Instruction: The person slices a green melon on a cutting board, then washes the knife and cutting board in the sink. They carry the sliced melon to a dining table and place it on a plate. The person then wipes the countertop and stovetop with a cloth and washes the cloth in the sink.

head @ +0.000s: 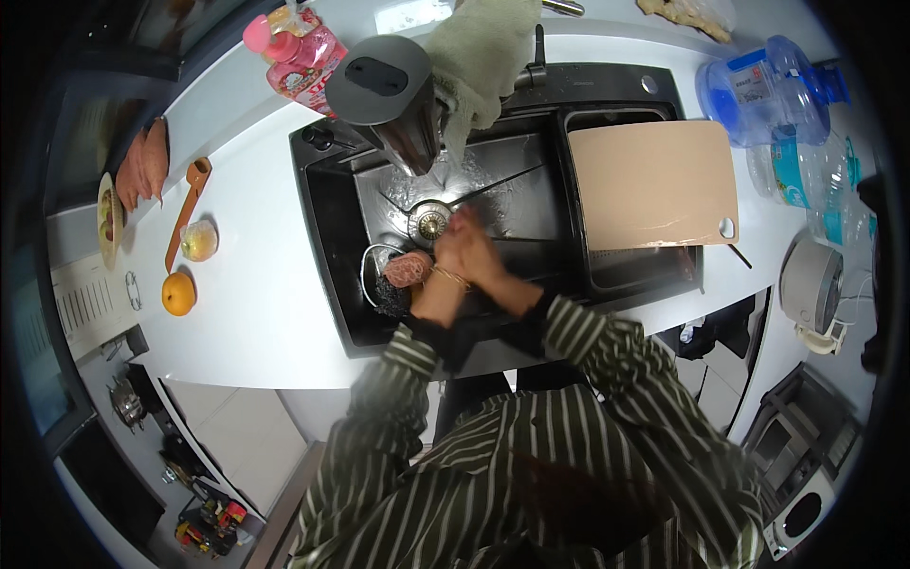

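Observation:
My left hand (pixel 446 260), with a gold-coloured bracelet at the wrist, is pressed against my right hand (pixel 483 256). Both are over the left basin of a black double sink (pixel 325 249), just to the right of the round metal drain (pixel 432 224). Motion blurs the fingers, and I cannot tell whether anything lies between the palms. Water wets the basin floor. Beside my left wrist sit a pinkish scrubbing sponge (pixel 407 269) and a dark mesh scourer (pixel 389 295), by a white wire ring (pixel 365 274). A dark faucet (pixel 384 92) rises beyond the hands.
A pale green towel (pixel 476 64) drapes beside the faucet. Over the right basin lies a beige cutting board (pixel 654 185). Pink pump bottle (pixel 302 64) stands behind. Left counter holds an orange (pixel 178 293), wrapped fruit (pixel 199 240) and sweet potatoes (pixel 146 163); right, a large water jug (pixel 764 92).

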Available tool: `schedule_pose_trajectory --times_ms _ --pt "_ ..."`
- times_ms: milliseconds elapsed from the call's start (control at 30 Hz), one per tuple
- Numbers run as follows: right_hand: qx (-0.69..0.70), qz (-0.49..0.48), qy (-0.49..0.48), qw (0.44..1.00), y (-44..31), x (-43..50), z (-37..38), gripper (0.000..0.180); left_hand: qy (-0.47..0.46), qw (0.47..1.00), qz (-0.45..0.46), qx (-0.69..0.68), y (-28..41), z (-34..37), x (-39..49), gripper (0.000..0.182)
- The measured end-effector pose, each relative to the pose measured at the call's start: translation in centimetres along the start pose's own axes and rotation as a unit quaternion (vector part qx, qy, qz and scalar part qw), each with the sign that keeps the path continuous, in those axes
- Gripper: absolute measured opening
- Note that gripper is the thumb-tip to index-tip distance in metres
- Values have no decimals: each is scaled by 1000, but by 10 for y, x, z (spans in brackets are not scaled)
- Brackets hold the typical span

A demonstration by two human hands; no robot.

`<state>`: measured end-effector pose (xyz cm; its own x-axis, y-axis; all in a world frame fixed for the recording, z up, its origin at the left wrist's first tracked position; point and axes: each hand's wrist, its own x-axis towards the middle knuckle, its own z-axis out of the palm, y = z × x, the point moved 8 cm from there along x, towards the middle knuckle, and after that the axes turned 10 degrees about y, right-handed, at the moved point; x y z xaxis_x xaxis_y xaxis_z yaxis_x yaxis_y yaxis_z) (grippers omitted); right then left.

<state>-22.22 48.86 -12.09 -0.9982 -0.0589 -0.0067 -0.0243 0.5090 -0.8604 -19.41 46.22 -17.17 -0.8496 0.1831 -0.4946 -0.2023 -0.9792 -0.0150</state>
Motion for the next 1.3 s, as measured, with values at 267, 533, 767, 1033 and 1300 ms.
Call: schedule_pose_trajectory --times_ms 267,533,767,1033,1300 --pt "-9 -19 88 996 -13 4 -17 33 99 985 97 101 22 -21 -7 23" --pt "94 197 -31 975 23 -3 2 26 326 932 45 151 13 -36 -21 34" --pt "49 272 -157 948 37 -21 21 43 276 956 58 81 15 -22 -24 31" --pt "30 297 -55 953 34 1 2 29 309 944 66 98 16 -42 -17 28" --pt "-79 101 -23 991 22 1 5 35 233 970 -19 67 12 -28 -11 42"
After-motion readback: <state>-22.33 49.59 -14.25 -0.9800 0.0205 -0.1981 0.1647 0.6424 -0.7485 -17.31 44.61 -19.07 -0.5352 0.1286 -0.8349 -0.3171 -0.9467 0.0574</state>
